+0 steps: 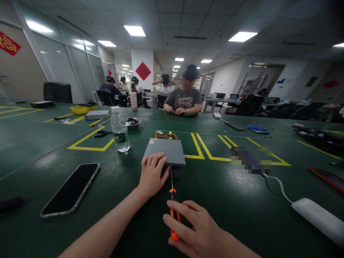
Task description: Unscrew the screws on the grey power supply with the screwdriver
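A grey metal computer power supply [166,147] lies on the green table in front of me, with a bundle of coloured wires [166,135] at its far side. My left hand [154,171] grips its near left corner, fingers bent over the top and thumb down at the front face. An orange and black screwdriver [174,215] is in my right hand [195,224], pointing away from me. Its thin shaft reaches the front face of the power supply near my left thumb; whether the tip sits in a screw is too small to tell.
Left of the power supply stands a water bottle [120,130], with a metal bowl [133,124] behind it. A phone [71,190] lies at the near left. To the right are a white power strip [318,218] and its cable. A person [185,95] sits across the table.
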Motion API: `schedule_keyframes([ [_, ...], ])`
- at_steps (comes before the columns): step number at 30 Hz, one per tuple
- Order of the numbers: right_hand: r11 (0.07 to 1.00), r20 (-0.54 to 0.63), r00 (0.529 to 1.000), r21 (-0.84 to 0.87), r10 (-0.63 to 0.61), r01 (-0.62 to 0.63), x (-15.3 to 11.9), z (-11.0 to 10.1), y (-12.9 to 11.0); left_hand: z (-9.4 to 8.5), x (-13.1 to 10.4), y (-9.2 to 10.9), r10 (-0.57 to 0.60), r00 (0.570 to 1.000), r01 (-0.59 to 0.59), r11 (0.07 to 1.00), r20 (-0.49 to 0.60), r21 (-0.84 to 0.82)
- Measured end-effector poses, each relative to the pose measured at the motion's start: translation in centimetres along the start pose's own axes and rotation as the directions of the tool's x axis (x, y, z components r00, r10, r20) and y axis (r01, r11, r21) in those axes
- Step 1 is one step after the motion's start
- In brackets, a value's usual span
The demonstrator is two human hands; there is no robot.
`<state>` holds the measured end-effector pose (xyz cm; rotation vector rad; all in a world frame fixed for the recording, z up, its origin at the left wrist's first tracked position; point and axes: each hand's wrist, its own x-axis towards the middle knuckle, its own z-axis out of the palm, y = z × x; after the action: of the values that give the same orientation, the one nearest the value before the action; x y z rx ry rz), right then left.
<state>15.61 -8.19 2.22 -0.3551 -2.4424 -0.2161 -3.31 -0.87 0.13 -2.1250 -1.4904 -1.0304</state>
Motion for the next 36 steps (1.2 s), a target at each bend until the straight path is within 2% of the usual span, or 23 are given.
schedule_keyframes([
  [4,1.000,-0.036,0.999,0.001,-0.021,0.021,0.0,0.2,-0.1,0.0,0.1,0.0,-0.002,1.000,0.002,1.000,0.002,-0.004],
  [9,1.000,-0.068,0.997,0.015,0.021,-0.020,0.0,0.3,0.1,-0.1,0.1,0.0,0.002,1.000,-0.002,1.000,-0.006,-0.006],
  [14,0.999,-0.080,0.996,-0.025,-0.037,0.035,0.0,-0.1,0.3,0.0,0.0,-0.1,-0.004,1.000,0.004,1.000,0.001,-0.004],
  [19,0.999,-0.172,0.985,-0.007,0.033,-0.035,-0.7,0.1,0.4,0.0,0.1,0.0,0.003,1.000,-0.003,1.000,0.003,0.000],
  [22,0.998,-0.138,0.989,0.020,0.058,-0.056,-0.7,0.2,0.4,0.0,0.1,0.0,0.008,1.000,-0.008,1.000,0.001,0.006],
  [26,0.999,-0.055,0.998,-0.033,-0.009,0.007,-0.6,0.0,0.4,-0.1,0.1,0.0,0.010,1.000,-0.010,1.000,0.005,0.001],
  [32,0.997,-0.129,0.992,-0.077,-0.012,0.002,-0.7,-0.1,1.1,0.0,0.0,0.0,0.008,1.000,-0.008,1.000,0.006,0.001],
  [36,0.992,-0.161,0.986,-0.125,-0.051,0.031,-1.0,-1.1,1.3,0.1,0.0,-0.1,0.003,1.000,-0.003,1.000,0.010,-0.002],
])
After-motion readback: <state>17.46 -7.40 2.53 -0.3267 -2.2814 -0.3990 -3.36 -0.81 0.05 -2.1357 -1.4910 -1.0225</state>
